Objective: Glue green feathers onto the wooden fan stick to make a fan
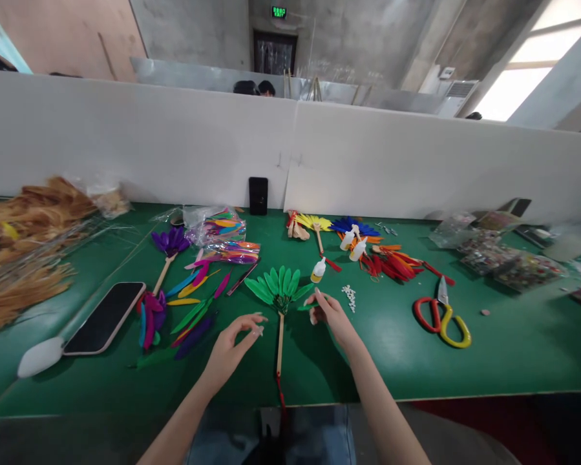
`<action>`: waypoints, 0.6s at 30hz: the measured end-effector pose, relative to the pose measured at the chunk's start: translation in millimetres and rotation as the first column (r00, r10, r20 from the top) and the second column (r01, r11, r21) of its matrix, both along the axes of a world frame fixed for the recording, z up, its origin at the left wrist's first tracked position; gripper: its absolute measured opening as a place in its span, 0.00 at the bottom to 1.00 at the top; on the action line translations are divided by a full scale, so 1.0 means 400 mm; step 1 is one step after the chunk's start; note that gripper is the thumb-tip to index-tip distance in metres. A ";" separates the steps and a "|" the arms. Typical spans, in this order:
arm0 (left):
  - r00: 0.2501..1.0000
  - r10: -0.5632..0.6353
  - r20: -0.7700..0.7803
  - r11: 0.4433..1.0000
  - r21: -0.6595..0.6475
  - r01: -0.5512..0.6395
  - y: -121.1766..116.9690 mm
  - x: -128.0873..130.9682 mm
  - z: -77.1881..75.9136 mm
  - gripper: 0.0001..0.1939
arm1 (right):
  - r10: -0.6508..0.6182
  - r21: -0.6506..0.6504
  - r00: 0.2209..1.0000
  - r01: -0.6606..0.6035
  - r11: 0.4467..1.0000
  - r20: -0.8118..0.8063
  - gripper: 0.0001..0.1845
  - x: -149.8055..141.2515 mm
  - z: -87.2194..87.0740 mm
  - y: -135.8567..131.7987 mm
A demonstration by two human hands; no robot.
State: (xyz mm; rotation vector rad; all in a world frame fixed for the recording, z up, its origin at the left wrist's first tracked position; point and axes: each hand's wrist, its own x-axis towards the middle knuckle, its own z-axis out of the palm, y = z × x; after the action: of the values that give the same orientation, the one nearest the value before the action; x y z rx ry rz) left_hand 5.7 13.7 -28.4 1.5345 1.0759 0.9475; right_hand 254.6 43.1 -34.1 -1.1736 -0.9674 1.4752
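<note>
A green feather fan [279, 284] lies on the green table [391, 368], its flat wooden handle [280, 345] pointing toward me and a red tassel hanging from the end. My right hand [329, 314], just right of the fan, pinches a small green feather [307, 308] between thumb and fingers. Left of the handle, my left hand [232, 347] hovers with thumb and fingers curved but apart, holding nothing. A white glue bottle [318, 270] stands beyond my right hand, and small white pieces [349, 298] lie beside it.
Loose coloured feathers [193, 313], a purple feather fan [170, 241] and a large phone [106, 318] lie left. Scissors [443, 313] lie right. Yellow [314, 223] and blue [354, 226] fans lie behind, before a white partition [174, 148].
</note>
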 end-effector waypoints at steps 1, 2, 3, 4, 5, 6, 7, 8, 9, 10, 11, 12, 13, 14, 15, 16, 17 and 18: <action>0.999 -0.017 -0.045 0.999 0.038 0.019 0.005 0.007 0.007 0.06 | 0.016 0.006 1.000 -0.016 1.000 0.022 0.22 0.003 -0.002 0.014; 0.995 -0.032 -0.097 0.996 0.075 0.039 0.010 0.015 0.013 0.06 | 0.028 0.010 0.999 -0.028 1.000 0.045 0.23 0.005 -0.005 0.026; 0.987 -0.048 -0.152 0.992 0.108 0.065 0.016 0.024 0.017 0.07 | 0.040 0.012 0.997 -0.041 0.999 0.070 0.23 0.007 -0.009 0.038; 0.976 -0.069 -0.204 0.986 0.137 0.098 0.022 0.034 0.019 0.07 | 0.049 0.016 0.994 -0.051 0.999 0.097 0.24 0.008 -0.013 0.047; 0.963 -0.090 -0.252 0.977 0.166 0.135 0.027 0.044 0.018 0.07 | 0.058 0.023 0.989 -0.061 0.998 0.133 0.24 0.009 -0.016 0.056; 0.949 -0.110 -0.296 0.966 0.192 0.172 0.032 0.053 0.017 0.08 | 0.064 0.034 0.983 -0.071 0.997 0.174 0.25 0.010 -0.018 0.062; 0.935 -0.121 -0.334 0.955 0.218 0.202 0.037 0.061 0.014 0.08 | 0.067 0.046 0.975 -0.078 0.996 0.214 0.25 0.010 -0.020 0.068; 0.923 -0.125 -0.365 0.943 0.244 0.224 0.041 0.068 0.010 0.08 | 0.066 0.057 0.966 -0.082 0.995 0.249 0.25 0.010 -0.020 0.073; 0.913 -0.122 -0.389 0.933 0.269 0.240 0.044 0.074 0.007 0.09 | 0.061 0.069 0.958 -0.083 0.994 0.280 0.24 0.010 -0.020 0.078; 0.906 -0.116 -0.407 0.924 0.290 0.248 0.047 0.078 0.004 0.09 | 0.052 0.079 0.952 -0.080 0.994 0.303 0.24 0.009 -0.020 0.083; 0.901 -0.108 -0.420 0.916 0.309 0.254 0.048 0.082 0.001 0.08 | 0.042 0.090 0.947 -0.074 0.993 0.319 0.24 0.008 -0.020 0.087; 0.896 -0.103 -0.432 0.910 0.324 0.260 0.050 0.084 0.000 0.08 | 0.028 0.101 0.943 -0.065 0.993 0.331 0.23 0.007 -0.021 0.093; 0.891 -0.099 -0.443 0.904 0.334 0.266 0.050 0.086 -0.001 0.09 | 0.010 0.115 0.938 -0.053 0.992 0.347 0.22 0.006 -0.023 0.097; 0.885 -0.097 -0.456 0.899 0.341 0.274 0.051 0.086 -0.002 0.09 | -0.012 0.129 0.932 -0.038 0.991 0.363 0.21 0.004 -0.026 0.102; 0.877 -0.096 -0.471 0.895 0.344 0.283 0.051 0.087 -0.002 0.10 | -0.035 0.144 0.926 -0.021 0.989 0.377 0.21 0.002 -0.030 0.106; 0.868 -0.095 -0.487 0.891 0.348 0.293 0.051 0.087 -0.003 0.11 | -0.059 0.158 0.919 -0.004 0.987 0.389 0.20 0.001 -0.033 0.108; 0.860 -0.095 -0.502 0.884 0.355 0.305 0.052 0.087 -0.003 0.12 | -0.080 0.170 0.913 0.012 0.985 0.400 0.20 0.001 -0.037 0.109; 0.851 -0.097 -0.516 0.875 0.364 0.320 0.052 0.087 -0.003 0.13 | -0.098 0.180 0.907 0.025 0.983 0.410 0.19 0.002 -0.041 0.108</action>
State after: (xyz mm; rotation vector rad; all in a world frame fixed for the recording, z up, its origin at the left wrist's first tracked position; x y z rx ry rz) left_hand 40.7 34.5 -29.4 2.3110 1.0348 0.6845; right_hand 255.2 86.4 -50.4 -1.4088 -1.3057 1.0817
